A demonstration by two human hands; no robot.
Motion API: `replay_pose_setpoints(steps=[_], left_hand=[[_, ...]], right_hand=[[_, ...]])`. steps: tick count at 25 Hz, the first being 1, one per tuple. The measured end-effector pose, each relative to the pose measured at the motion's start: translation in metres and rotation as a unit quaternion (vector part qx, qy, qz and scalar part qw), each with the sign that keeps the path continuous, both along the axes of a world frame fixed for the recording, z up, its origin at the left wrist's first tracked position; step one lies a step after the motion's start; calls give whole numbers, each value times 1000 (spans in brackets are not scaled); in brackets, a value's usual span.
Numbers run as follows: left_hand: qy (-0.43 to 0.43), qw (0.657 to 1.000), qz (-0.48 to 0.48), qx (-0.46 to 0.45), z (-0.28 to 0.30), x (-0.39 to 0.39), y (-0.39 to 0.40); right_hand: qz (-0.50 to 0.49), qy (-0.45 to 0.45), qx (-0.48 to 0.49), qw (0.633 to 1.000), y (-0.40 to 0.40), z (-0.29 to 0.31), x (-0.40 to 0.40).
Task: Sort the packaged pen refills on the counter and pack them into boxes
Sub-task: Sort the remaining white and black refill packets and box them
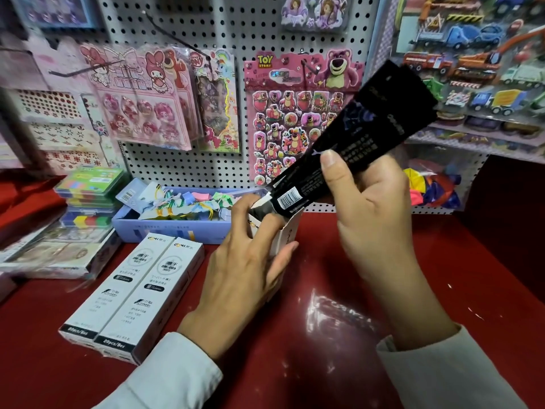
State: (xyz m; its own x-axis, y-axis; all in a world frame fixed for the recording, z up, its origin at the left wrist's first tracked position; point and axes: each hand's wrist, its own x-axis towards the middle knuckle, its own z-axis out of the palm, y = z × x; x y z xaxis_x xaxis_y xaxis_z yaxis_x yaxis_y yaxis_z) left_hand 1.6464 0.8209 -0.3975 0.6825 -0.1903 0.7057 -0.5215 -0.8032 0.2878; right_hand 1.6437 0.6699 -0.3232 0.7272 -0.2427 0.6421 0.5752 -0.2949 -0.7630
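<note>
refill packs: black, flat, fanned a little at the far top; tilted up to the right, low end with a white barcode label dipping into the mouth of the open box.
right hand: gripping the black packs around their middle, thumb pressed on the near face, fingers curled behind.
open box: white, standing on the red counter at centre, mostly hidden behind the left hand; flap raised at its far top.
left hand: wrapped round the open box, fingers curled over its near side and upper edge, holding it upright.
closed boxes: two long white boxes lying side by side, touching, just left of the left hand; black bands at the near ends.
counter: glossy red, under everything.
blue tray: far of the closed boxes, filled with small pastel items.
stacked cases: clear, with coloured contents, left of the tray.
pegboard: white, at the far wall, hung with sticker sheets; pink bear sheet behind the packs.
toy trucks: packaged, far right.
</note>
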Motion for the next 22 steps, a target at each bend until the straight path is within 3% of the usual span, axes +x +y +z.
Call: replay_pose_setpoints(steps=[4, 8, 12, 17, 22], left_hand=[[27, 1000, 4, -5, 2, -1, 0], [56, 998, 15, -14, 3, -3, -2], [69, 997, 4, -37, 4, -5, -2], [96, 991, -4, -95, 5, -2, -1], [102, 991, -8, -92, 6, -3, -1]], right_hand=[[-14, -14, -92, 996, 2, 10, -9], [-4, 2, -68, 998, -1, 12, -12], [-64, 1, -95, 993, 6, 12, -15], [-99, 1, -60, 993, 16, 10, -18], [-97, -21, -116, 988, 17, 8, -19]])
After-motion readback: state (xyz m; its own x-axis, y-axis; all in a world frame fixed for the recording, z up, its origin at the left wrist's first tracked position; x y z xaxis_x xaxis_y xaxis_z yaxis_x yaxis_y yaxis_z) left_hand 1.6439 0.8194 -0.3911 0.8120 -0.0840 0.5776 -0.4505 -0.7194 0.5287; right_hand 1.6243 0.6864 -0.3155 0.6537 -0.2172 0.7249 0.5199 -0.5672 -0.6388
